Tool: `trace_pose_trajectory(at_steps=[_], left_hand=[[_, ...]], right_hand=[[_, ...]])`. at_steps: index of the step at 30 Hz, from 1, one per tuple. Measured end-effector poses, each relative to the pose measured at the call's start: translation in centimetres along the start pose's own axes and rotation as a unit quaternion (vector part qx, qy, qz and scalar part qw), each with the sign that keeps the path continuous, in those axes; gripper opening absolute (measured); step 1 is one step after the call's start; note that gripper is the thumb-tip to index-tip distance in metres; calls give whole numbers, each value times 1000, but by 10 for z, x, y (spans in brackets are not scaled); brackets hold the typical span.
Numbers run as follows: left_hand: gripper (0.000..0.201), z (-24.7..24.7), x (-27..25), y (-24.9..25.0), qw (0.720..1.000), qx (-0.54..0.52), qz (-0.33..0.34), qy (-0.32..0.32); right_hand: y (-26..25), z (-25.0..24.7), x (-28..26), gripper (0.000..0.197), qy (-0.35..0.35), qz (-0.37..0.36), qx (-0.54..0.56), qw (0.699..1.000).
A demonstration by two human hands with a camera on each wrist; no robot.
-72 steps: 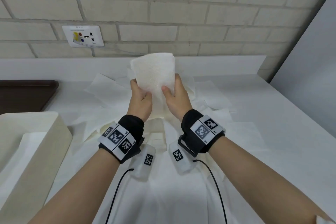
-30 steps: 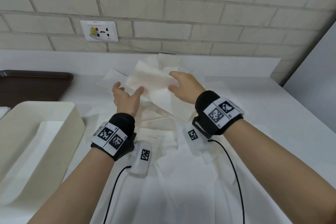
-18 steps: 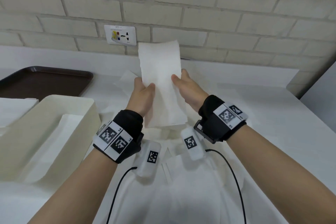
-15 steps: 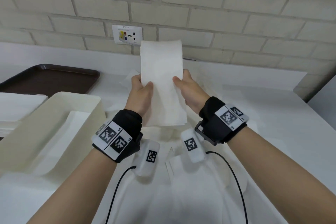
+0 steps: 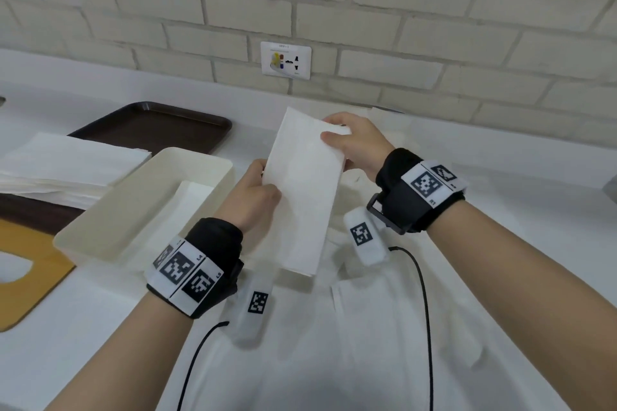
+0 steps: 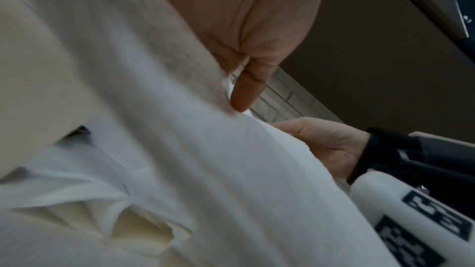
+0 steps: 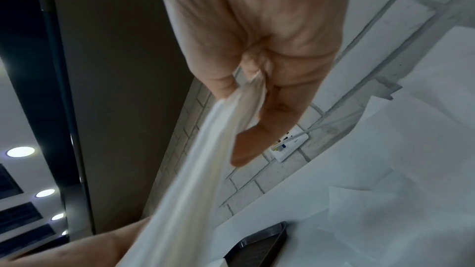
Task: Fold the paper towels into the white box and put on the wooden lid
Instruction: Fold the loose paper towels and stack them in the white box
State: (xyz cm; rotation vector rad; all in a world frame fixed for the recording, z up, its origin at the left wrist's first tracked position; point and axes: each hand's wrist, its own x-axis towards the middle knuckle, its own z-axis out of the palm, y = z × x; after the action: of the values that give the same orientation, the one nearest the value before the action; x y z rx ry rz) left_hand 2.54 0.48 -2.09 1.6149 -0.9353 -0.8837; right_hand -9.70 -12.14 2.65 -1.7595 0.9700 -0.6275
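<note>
Both hands hold one folded white paper towel (image 5: pixel 305 190) in the air, tilted, just right of the white box (image 5: pixel 100 223). My left hand (image 5: pixel 258 192) pinches its left edge near the middle. My right hand (image 5: pixel 347 142) pinches its upper right corner. The towel (image 6: pixel 205 149) fills the left wrist view, and in the right wrist view it (image 7: pixel 195 180) hangs from thumb and fingers. A folded towel (image 5: pixel 187 200) lies inside the box. The wooden lid (image 5: pixel 23 280), with a cut-out slot, lies at the left edge.
Loose unfolded towels (image 5: pixel 384 327) cover the counter below my hands. A stack of flat towels (image 5: pixel 63 167) sits left of the box, partly on a dark brown tray (image 5: pixel 160 125). A brick wall with a socket (image 5: pixel 286 60) stands behind.
The folded towel, held upright in front of me before, now tilts and has moved left toward the box. My view has swung left, bringing in the towel stack and the lid.
</note>
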Motion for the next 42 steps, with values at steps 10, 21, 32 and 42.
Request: trace_pose_trajectory(at_steps=[10,21,32,42], left_hand=[[48,-23,-22,-13,999,-41,15,-2],[29,-95,-49,-6,965,39,129,224],[25,-141,-45,-45,927,264,-45,261],[40,-140,-28,-50,859,467,-173,122]], right_hand=[[-17,11,9,25,-25,-47,18,998],[-52,61,33,32,-77,-205,-125,968],[-36,156,60,50,-193,-231,-387,871],[-28,191,66,43,-266,-133,-556,776]])
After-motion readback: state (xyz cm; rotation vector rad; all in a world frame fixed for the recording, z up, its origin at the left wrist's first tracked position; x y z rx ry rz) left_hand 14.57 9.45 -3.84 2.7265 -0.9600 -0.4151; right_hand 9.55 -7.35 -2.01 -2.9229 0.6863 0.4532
